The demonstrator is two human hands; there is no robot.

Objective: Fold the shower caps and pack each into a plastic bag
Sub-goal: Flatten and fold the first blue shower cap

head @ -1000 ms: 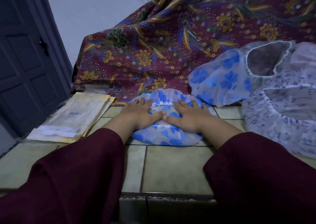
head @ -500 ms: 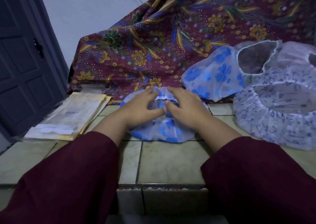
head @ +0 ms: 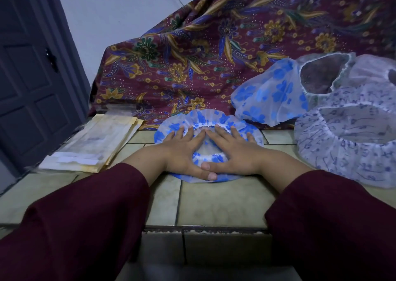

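Note:
A blue-flowered shower cap (head: 205, 118) lies flattened on the tiled counter (head: 225, 199), its elastic opening facing up. My left hand (head: 184, 150) and my right hand (head: 233, 150) press flat on it side by side, fingers straight and spread, thumbs meeting at its near edge. A stack of clear plastic bags (head: 92, 145) lies to the left of the cap.
Another blue-flowered cap (head: 272, 94) and a purple-patterned cap (head: 347, 143) stand puffed up at the right, with a pale cap (head: 372, 70) behind them. A maroon batik cloth (head: 214, 45) drapes the back. A dark door (head: 27, 77) stands at the left.
Half a second ago my fingers were bunched over the cap's middle. Now both hands have spread flat and pressed it out wider on the tiles.

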